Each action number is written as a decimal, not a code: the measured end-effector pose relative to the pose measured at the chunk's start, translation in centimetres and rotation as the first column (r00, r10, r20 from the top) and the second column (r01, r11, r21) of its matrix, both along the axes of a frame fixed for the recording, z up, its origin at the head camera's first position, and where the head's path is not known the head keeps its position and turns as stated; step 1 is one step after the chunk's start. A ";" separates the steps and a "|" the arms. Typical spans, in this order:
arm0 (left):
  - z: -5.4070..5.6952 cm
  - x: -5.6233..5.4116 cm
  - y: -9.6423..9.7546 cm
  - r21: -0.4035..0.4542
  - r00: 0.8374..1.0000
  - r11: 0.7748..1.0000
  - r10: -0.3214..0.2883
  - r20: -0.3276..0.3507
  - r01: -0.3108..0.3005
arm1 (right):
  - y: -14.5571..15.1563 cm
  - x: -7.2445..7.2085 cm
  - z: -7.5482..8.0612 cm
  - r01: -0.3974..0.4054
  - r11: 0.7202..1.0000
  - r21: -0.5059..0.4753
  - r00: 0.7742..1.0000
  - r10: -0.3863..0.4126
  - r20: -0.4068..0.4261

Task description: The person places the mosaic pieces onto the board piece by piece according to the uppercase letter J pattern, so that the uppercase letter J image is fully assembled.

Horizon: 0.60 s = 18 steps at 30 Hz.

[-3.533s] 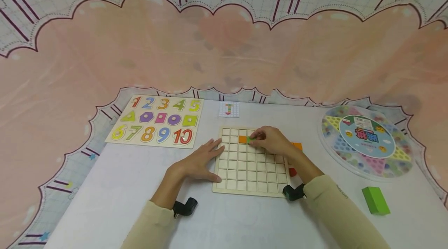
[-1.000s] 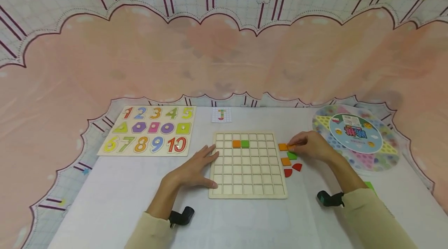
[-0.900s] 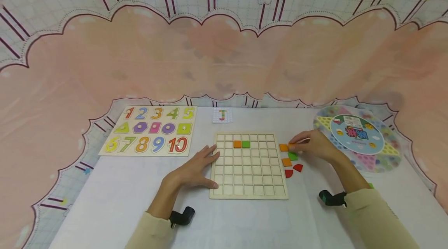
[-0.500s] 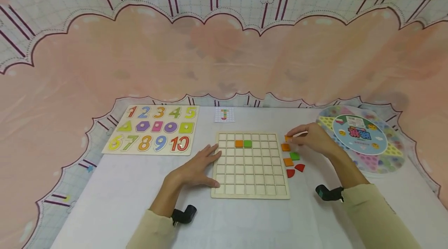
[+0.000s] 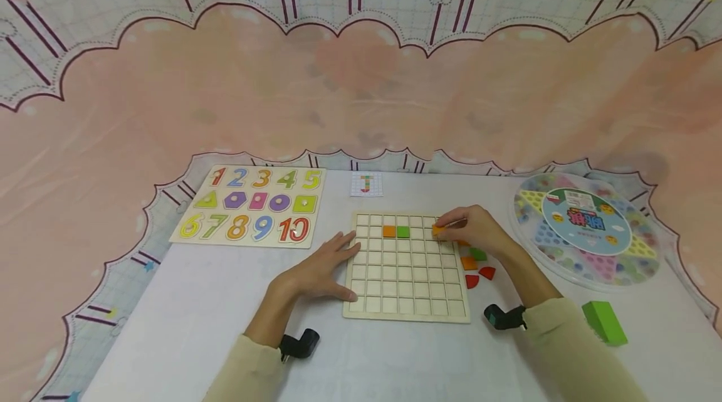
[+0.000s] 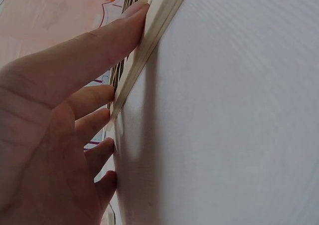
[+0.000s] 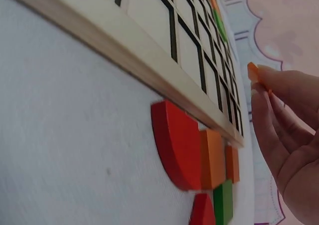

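A square wooden grid board [image 5: 405, 289] lies on the table. In its second row an orange square tile [image 5: 390, 231] and a green square tile [image 5: 403, 232] sit side by side. My right hand [image 5: 476, 231] pinches another orange tile [image 7: 253, 73] between thumb and fingertips, over the board's right columns. Spread fingers of my left hand [image 5: 318, 269] rest along the board's left edge, thumb near the front corner. Just right of the board lie loose orange tiles [image 5: 469, 263], a green tile [image 5: 478, 254] and two red quarter-round pieces [image 5: 472, 281].
Behind the grid board lies a small card [image 5: 366, 184] printed with a coloured J on a grid. A number-and-shape puzzle board [image 5: 225, 220] is at the back left. To the right are a round, star-patterned game package [image 5: 586, 226] and a green block [image 5: 605, 323].
The right hand let go of the green tile on the board, went right to the loose pieces, picked up an orange tile and carried it left over the board. The left hand stayed put.
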<state>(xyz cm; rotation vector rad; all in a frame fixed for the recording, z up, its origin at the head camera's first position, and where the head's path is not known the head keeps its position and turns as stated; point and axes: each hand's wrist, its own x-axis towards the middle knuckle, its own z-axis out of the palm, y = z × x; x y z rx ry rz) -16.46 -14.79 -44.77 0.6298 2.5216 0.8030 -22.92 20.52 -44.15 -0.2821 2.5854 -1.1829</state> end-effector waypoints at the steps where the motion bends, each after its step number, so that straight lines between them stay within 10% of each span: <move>1: 0.0 0.0 0.0 -0.001 1.000 1.000 0.002 0.004 -0.002 | -0.3 0.0 -0.1 -0.002 1.000 0.001 1.000 0.002 -0.002; 18: 0.0 0.0 0.1 -0.023 1.000 1.000 0.016 0.007 -0.015 | -3.7 -0.1 -0.3 0.019 0.999 0.032 1.000 -0.019 0.006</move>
